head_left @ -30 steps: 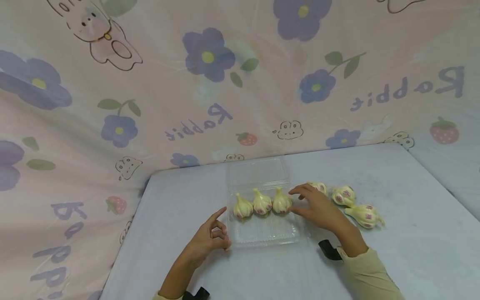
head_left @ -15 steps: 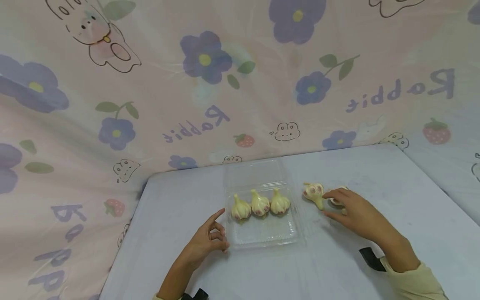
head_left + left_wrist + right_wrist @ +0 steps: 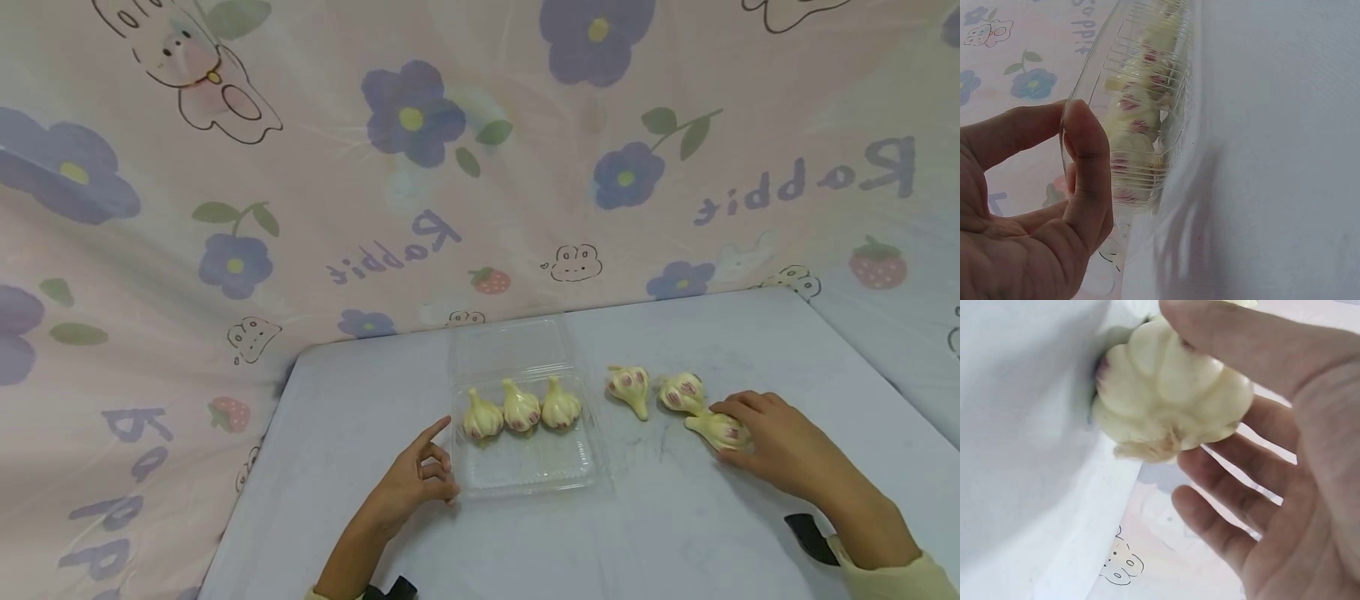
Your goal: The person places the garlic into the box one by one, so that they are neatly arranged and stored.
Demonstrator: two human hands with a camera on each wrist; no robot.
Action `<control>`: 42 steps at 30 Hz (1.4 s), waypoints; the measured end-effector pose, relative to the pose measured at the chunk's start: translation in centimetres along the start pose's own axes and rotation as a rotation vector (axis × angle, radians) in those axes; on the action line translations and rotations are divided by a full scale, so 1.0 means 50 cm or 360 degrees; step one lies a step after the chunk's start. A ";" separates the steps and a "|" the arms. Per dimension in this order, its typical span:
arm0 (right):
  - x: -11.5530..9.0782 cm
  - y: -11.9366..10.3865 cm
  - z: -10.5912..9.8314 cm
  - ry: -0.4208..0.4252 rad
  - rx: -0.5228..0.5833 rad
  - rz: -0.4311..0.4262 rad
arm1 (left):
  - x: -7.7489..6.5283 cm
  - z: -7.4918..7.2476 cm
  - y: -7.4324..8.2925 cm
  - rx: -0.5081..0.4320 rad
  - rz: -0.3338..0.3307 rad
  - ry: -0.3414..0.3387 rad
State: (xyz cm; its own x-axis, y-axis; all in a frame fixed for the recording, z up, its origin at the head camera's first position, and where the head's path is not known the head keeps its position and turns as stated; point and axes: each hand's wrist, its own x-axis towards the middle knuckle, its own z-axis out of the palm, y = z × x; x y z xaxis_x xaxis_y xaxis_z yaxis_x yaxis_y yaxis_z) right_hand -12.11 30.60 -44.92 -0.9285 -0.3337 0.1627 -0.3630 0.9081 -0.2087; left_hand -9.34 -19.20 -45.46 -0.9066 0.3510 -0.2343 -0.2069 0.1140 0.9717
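My right hand [image 3: 787, 446] reaches to the right side of the table, thumb on one side of a garlic bulb [image 3: 1166, 387] and fingers on the other. The stem of this bulb [image 3: 716, 431] points left, beside a second garlic bulb [image 3: 681, 392]. A third loose garlic bulb [image 3: 630, 387] lies nearer the box. My left hand [image 3: 416, 479] rests at the left side of an opened clear plastic clamshell box [image 3: 525, 475]; its index finger extends, thumb apart from it. In the left wrist view, fingertips [image 3: 1082, 115] are right at the box rim.
Three garlic bulbs [image 3: 521, 406] stand in a row in the back half of the box. Its clear lid [image 3: 513, 346] lies folded back toward the printed curtain [image 3: 487, 167]. A white cloth covers the table [image 3: 540, 550].
My right hand has moved right, from the rightmost bulb in the box past two loose bulbs to the farthest right one. The left hand has stayed at the box.
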 end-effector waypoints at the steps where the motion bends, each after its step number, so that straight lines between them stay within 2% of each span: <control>1: 0.000 0.000 0.001 0.0000 -0.0001 0.0006 | 0.000 0.000 0.000 0.0000 0.0004 -0.0002; 7: -0.001 0.001 0.004 0.0018 0.0074 0.0003 | 0.002 -0.002 -0.002 -0.0013 0.0020 -0.0015; 17: 0.005 -0.036 0.020 0.0025 0.0428 -0.0002 | 0.001 -0.004 -0.002 -0.0023 0.0009 0.0001; 26: 0.019 -0.048 0.046 -0.0092 0.0760 0.0044 | 0.002 -0.008 -0.007 -0.0032 0.0015 -0.0011; 34: 0.012 -0.030 0.053 -0.0148 0.0700 0.0041 | 0.002 -0.007 -0.012 -0.0039 -0.0004 -0.0009; 38: 0.007 -0.022 0.054 -0.0107 0.0694 -0.0008 | 0.004 -0.007 -0.012 -0.0037 0.0005 -0.0019; 42: 0.002 -0.023 0.055 -0.0007 0.0691 -0.0080 | 0.003 -0.006 -0.008 -0.0042 0.0011 -0.0033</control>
State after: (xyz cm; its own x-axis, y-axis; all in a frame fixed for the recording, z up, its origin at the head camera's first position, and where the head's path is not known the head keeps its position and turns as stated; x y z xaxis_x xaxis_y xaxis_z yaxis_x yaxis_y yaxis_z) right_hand -11.99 28.84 -47.31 -0.9089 -0.3767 0.1789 -0.4059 0.7004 -0.5871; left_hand -9.52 -19.46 -45.87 -0.9002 0.3711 -0.2277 -0.2105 0.0869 0.9737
